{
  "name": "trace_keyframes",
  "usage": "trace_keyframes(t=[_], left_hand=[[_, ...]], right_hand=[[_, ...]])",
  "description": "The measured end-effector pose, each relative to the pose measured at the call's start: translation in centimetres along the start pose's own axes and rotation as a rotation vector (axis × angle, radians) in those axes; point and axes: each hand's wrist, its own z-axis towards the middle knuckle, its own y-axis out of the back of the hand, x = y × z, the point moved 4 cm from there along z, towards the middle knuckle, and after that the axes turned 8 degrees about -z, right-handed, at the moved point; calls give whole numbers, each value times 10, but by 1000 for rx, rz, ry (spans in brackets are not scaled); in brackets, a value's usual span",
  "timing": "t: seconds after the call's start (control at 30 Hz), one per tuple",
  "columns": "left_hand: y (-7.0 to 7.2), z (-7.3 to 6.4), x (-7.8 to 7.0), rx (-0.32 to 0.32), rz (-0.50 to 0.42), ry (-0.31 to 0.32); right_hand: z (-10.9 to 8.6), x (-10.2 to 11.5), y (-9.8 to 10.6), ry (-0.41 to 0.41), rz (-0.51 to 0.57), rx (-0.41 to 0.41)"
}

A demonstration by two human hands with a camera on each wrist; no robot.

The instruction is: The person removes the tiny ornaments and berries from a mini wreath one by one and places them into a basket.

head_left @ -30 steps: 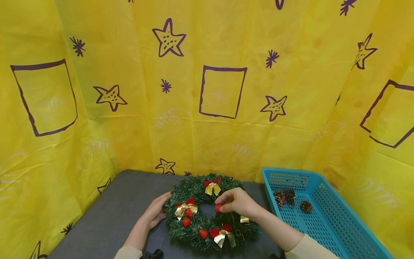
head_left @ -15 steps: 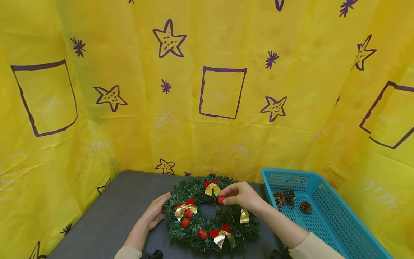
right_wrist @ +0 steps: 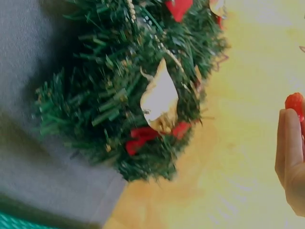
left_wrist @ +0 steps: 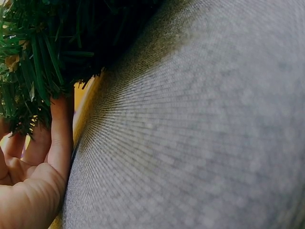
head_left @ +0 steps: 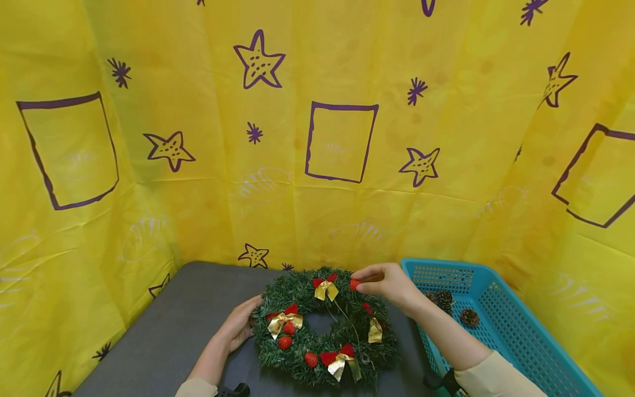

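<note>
A green artificial wreath (head_left: 278, 353) lies on the dark grey table, bearing several red-and-gold bows such as the front bow (head_left: 339, 361). Red berry ornaments, one of them the front berry (head_left: 311, 359), sit on its left and front parts. At the wreath's left edge my left hand (head_left: 238, 325) holds the greenery; its fingertips are partly hidden by needles in the left wrist view. My right hand (head_left: 392, 286) pinches another red berry ornament (right_wrist: 295, 103) between thumb and fingers, over the wreath's upper right part. Whether that berry touches the needles I cannot tell.
A blue perforated basket (head_left: 526, 325) stands to the right, with pine cones such as the front pine cone (head_left: 469, 317) inside. My right forearm crosses its near-left rim. A yellow patterned cloth (head_left: 337, 220) hangs behind and along both sides of the table.
My right hand has moved up and to the right with the red berry, from beside the wreath's centre hole to its upper right part. My left hand stays at the left edge.
</note>
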Motion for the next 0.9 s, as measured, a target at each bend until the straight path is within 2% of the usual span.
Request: trace_keyframes(t=[0.27, 0.53, 0.9], left_hand=[[-1, -1, -1, -7, 6, -6], [-1, -1, 1, 77, 11, -21], [-3, 0, -2, 34, 0, 5]], right_hand=[[-5, -3, 28, -38, -16, -73], [-13, -10, 63, -60, -37, -140], [-24, -27, 93, -85, -58, -189]])
